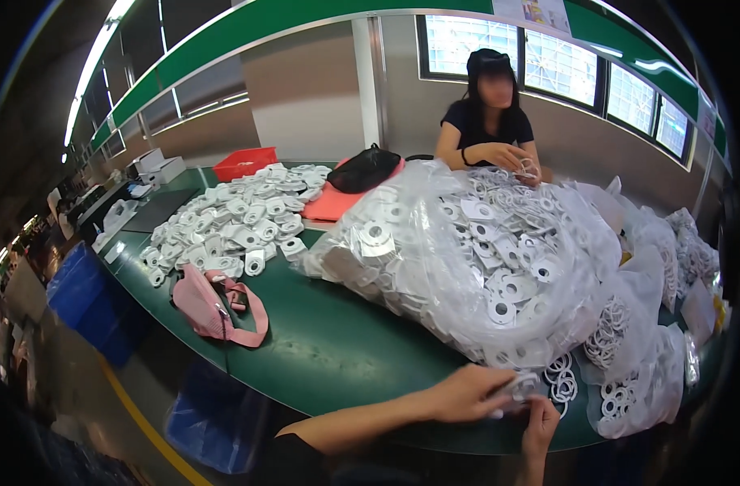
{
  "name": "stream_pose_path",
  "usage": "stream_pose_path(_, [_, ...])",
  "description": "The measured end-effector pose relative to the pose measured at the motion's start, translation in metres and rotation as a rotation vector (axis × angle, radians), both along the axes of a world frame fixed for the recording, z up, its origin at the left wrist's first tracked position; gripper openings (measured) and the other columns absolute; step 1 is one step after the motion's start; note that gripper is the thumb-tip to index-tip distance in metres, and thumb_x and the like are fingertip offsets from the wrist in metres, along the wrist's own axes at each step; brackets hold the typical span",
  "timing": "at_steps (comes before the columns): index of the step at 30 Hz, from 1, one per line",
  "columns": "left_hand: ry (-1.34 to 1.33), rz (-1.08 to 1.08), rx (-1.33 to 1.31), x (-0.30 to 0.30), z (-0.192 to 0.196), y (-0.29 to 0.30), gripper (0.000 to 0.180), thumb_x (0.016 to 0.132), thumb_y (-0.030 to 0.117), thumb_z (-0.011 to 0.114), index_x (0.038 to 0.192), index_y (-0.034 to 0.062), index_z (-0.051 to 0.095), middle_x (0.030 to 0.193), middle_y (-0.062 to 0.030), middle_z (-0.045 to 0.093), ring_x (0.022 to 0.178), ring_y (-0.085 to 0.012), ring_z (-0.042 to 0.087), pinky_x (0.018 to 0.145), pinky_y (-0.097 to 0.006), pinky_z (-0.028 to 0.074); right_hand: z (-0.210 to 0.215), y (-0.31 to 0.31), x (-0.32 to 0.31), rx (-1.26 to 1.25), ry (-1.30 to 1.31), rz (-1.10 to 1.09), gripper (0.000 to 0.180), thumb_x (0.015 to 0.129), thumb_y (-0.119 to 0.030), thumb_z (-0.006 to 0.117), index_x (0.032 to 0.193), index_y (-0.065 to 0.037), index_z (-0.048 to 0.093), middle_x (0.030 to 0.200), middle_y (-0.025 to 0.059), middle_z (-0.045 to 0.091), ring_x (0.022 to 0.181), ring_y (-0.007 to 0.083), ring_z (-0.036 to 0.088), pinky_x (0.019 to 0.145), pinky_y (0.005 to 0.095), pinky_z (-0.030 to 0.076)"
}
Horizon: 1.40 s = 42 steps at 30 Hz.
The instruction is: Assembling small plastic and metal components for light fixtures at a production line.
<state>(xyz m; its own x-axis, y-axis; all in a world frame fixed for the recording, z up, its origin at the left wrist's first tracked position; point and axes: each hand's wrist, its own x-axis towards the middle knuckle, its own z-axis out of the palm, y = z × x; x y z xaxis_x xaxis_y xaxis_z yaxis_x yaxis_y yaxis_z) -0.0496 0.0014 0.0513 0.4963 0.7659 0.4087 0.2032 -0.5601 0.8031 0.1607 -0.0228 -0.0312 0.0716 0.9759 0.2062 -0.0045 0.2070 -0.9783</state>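
Note:
Near the table's front edge, my left hand (pixel 465 394) and my right hand (pixel 541 423) meet at a small white ring-shaped part (pixel 524 385). My left fingers grip it from the left; my right thumb and fingers are pinched at its lower right side. The part is slightly blurred, and its far details are hard to make out. Just right of it lie several loose white rings (pixel 562 385) on the green table (pixel 337 348). Behind my hands spreads a large open clear plastic bag (pixel 435 267), full of white plates (pixel 511 287) with round holes.
Smaller clear bags of rings (pixel 609 336) stand at the right. A heap of white parts (pixel 232 223), a red bin (pixel 245 163) and a pink waist bag (pixel 201 304) lie at the left. A black bag (pixel 363 169) rests behind. Across the table, a co-worker (pixel 490 121) handles a ring.

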Motion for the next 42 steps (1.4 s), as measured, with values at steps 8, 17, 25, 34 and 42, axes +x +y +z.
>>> stream_pose_path(8, [-0.602, 0.993, 0.303, -0.203, 0.079, 0.071, 0.013, 0.086, 0.013, 0.055, 0.077, 0.0061, 0.049, 0.062, 0.0037, 0.046, 0.056, -0.0047, 0.044, 0.047, -0.022, 0.036, 0.017, 0.000, -0.005, -0.020, -0.085, 0.018, 0.023, 0.093, -0.014, 0.047, 0.087, 0.004, 0.061, 0.062, 0.0056, 0.058, 0.057, 0.0097, 0.054, 0.055, 0.0211, 0.042])
stream_pose_path(17, [-0.704, 1.476, -0.111, -0.376, 0.055, 0.071, 0.079, 0.083, 0.036, 0.059, 0.140, 0.0097, 0.012, 0.134, -0.0164, 0.034, 0.110, -0.0312, 0.046, 0.075, -0.043, 0.049, 0.025, 0.001, -0.008, -0.040, -0.129, 0.028, 0.019, 0.091, -0.010, 0.050, 0.087, 0.004, 0.063, 0.062, 0.0056, 0.059, 0.056, 0.0092, 0.054, 0.054, 0.0208, 0.043])
stream_pose_path(25, [-0.013, 1.097, 0.627, -0.185, 0.067, 0.085, 0.033, 0.086, 0.009, 0.054, 0.117, 0.0013, 0.050, 0.114, -0.0124, 0.054, 0.099, -0.0225, 0.053, 0.079, -0.032, 0.045, 0.027, 0.002, -0.009, -0.062, -0.201, 0.062, 0.018, 0.090, -0.010, 0.050, 0.088, 0.002, 0.065, 0.064, 0.0048, 0.060, 0.059, 0.0090, 0.055, 0.056, 0.0213, 0.043])
stream_pose_path(34, [0.414, 0.359, 0.470, -0.014, 0.041, 0.144, 0.025, 0.080, 0.022, 0.061, 0.095, 0.0012, 0.061, 0.092, -0.0165, 0.062, 0.091, -0.0339, 0.057, 0.081, -0.040, 0.044, 0.029, -0.003, -0.009, -0.064, -0.214, 0.053, 0.017, 0.089, -0.012, 0.054, 0.091, 0.000, 0.066, 0.066, 0.0038, 0.061, 0.059, 0.0071, 0.055, 0.055, 0.0204, 0.042])
stream_pose_path(42, [0.638, 0.365, 0.346, 0.011, 0.011, 0.174, 0.017, 0.073, 0.014, 0.056, 0.082, -0.0013, 0.056, 0.082, -0.0231, 0.060, 0.080, -0.0410, 0.057, 0.072, -0.046, 0.045, 0.033, -0.004, -0.007, -0.040, -0.171, 0.066, 0.019, 0.090, -0.011, 0.051, 0.091, 0.001, 0.065, 0.066, 0.0022, 0.060, 0.061, 0.0062, 0.054, 0.056, 0.0195, 0.041])
